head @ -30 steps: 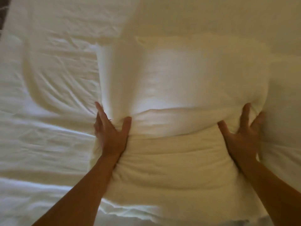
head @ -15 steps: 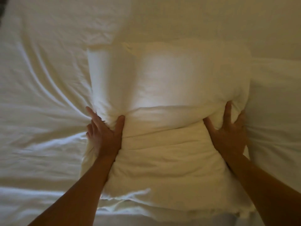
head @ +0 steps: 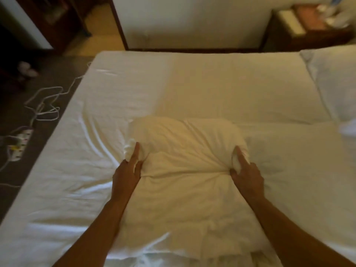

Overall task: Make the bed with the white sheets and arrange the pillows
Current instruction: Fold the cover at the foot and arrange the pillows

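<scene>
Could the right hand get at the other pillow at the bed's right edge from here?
Probably, but not at once: only bare sheet lies between the right hand and that far pillow, yet the hand grips the middle pillow and must let go.

Second pillow (head: 337, 79) cut by right edge; nightstand items (head: 333, 16) blurred.

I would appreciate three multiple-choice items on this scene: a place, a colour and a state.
1. The power strip lies: A on a chair; B on the floor left of the bed; C on a shelf.
2. The sheet is: A blue; B white; C red.
3. The pillow is: A gripped by left hand and right hand; B touched one-handed; C untouched.
Key: 1 B, it sits among cables on the floor; 2 B, white throughout; 3 A, fingers of both curl into its sides.
</scene>
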Available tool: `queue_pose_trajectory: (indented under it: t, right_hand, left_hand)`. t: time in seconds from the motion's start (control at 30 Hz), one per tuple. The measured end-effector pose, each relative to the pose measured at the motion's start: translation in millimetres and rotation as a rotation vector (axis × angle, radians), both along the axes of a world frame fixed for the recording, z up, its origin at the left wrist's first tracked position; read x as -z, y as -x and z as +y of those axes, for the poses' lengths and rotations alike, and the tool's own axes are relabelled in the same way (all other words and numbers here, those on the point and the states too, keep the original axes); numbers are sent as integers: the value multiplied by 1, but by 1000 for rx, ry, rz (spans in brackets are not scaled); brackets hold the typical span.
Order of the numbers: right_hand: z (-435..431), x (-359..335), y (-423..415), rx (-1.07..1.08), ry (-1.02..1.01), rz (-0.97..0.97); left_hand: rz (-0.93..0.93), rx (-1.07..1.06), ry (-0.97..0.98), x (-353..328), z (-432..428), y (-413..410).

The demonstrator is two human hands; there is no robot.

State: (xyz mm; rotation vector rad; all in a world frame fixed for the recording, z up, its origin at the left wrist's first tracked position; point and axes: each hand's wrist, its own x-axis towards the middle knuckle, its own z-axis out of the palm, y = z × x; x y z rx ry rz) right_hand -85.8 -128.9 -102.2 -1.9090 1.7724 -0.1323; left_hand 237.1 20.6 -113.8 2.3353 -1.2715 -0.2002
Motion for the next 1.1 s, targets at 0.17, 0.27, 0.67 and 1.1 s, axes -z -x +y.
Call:
queue_pose_trajectory:
  t: [0.17,0.27,0.67,1.1]
  right_hand:
    - [23,-106,60,-16,37,-1]
    - [39,-164,108,7,76,-7]
    - [57,-295,423,170,381,-17]
    - [51,-297,681,375,376,62]
  left_hand:
    - [37,35,10,-99,15,49]
    - [29,62,50,-153,21,97]
    - [28,290,243,-289,-27,384]
    - [137,478,150,-253,-89,631]
